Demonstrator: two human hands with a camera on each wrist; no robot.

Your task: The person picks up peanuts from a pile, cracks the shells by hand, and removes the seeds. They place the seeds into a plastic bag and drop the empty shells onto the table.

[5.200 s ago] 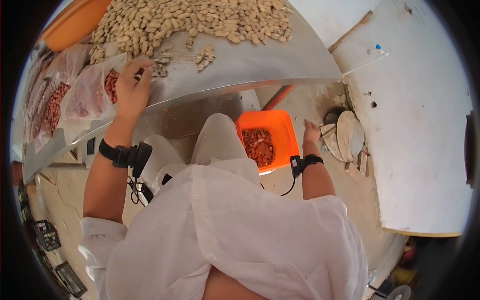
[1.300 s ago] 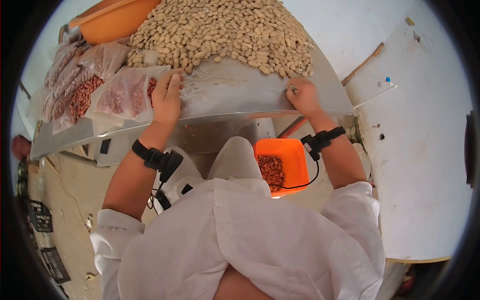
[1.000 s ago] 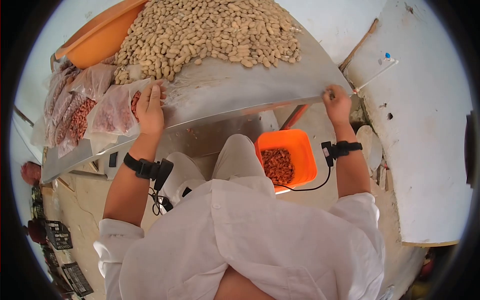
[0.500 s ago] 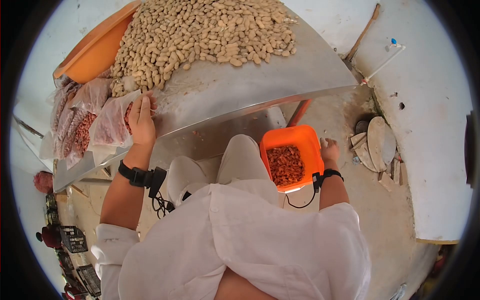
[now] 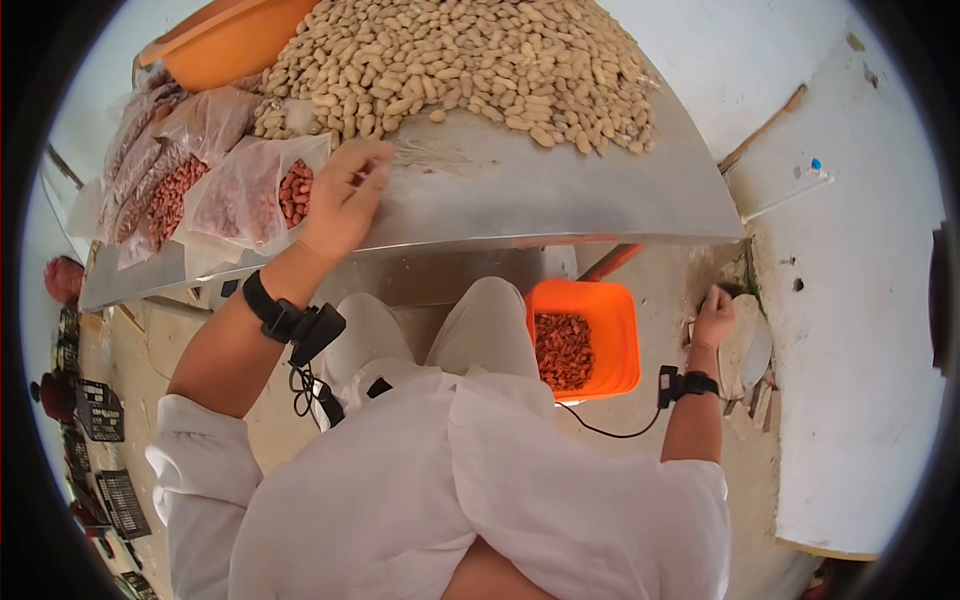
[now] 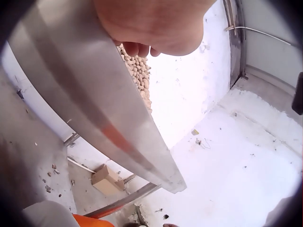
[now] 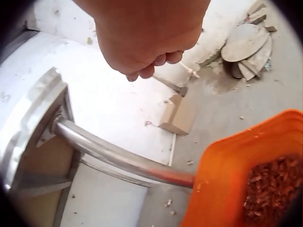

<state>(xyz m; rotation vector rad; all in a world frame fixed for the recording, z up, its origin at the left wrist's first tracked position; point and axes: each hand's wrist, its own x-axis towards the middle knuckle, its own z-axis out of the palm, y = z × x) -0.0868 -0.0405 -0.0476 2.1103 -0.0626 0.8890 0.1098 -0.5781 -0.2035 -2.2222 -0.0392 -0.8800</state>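
Note:
My left hand (image 5: 345, 200) is over the metal table (image 5: 540, 195), just right of a clear bag (image 5: 240, 195) with red kernels (image 5: 296, 192) at its mouth. Its fingers bend loosely; nothing held can be made out. In the left wrist view the same hand (image 6: 156, 23) shows at the top, a few fingertips below the palm. Off the table's right side, my right hand (image 5: 714, 320) hangs above the floor, right of the orange bucket (image 5: 618, 340). Its fingers (image 7: 147, 72) curl loosely in the right wrist view, with nothing visible in them.
Unshelled peanuts (image 5: 470, 60) lie heaped at the back of the table, beside an orange basin (image 5: 235, 45). Reddish pieces (image 5: 563, 350) fill part of the bucket. Round boards (image 7: 246, 45) lie on the floor by the white wall (image 5: 850, 330).
My left hand has shifted right, off the mouth of the bag of kernels. After leaving the table near the peanuts, my right hand has moved down past the bucket and farther right. The head view has shifted.

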